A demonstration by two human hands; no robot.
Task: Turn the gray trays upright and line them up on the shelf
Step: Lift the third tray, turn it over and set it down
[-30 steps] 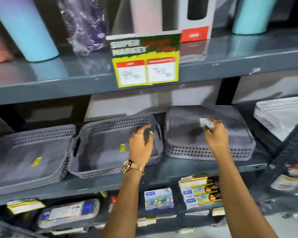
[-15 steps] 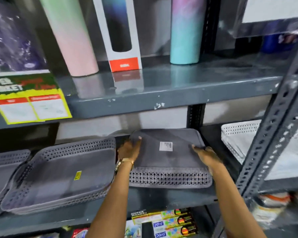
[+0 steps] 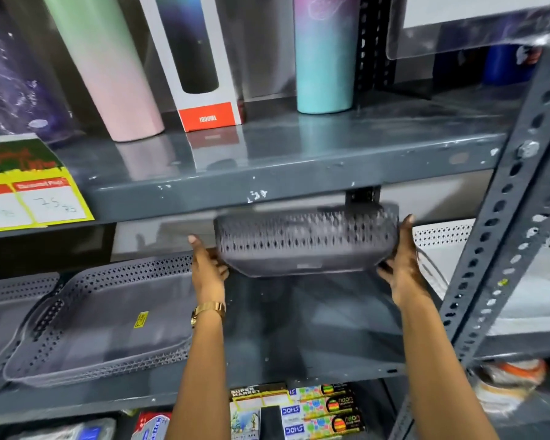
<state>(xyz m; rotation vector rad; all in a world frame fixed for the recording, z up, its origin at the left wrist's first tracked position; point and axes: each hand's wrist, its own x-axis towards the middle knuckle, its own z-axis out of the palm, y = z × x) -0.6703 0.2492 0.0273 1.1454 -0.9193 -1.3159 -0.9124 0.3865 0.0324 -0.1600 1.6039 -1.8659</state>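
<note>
A gray perforated tray [image 3: 305,241] hangs in the air above the middle shelf [image 3: 315,328], tilted so its side wall faces me and its base shows along the bottom edge; it is blurred. My left hand [image 3: 205,268] grips its left end and my right hand [image 3: 402,263] grips its right end. To the left, a second gray tray [image 3: 102,325] with a yellow sticker lies upright on the shelf. Part of a third gray tray [image 3: 0,296] shows at the far left edge.
The upper shelf [image 3: 267,173] sits close above the held tray and carries tall tumblers and a boxed bottle [image 3: 197,58]. A slotted steel upright [image 3: 502,223] stands at the right, with a white tray [image 3: 442,239] behind it. Marker packs [image 3: 315,411] lie on the shelf below.
The tray that lay upside down on the shelf has been lifted off it by both hands and is turning, side wall now toward me. The view has moved closer.
</note>
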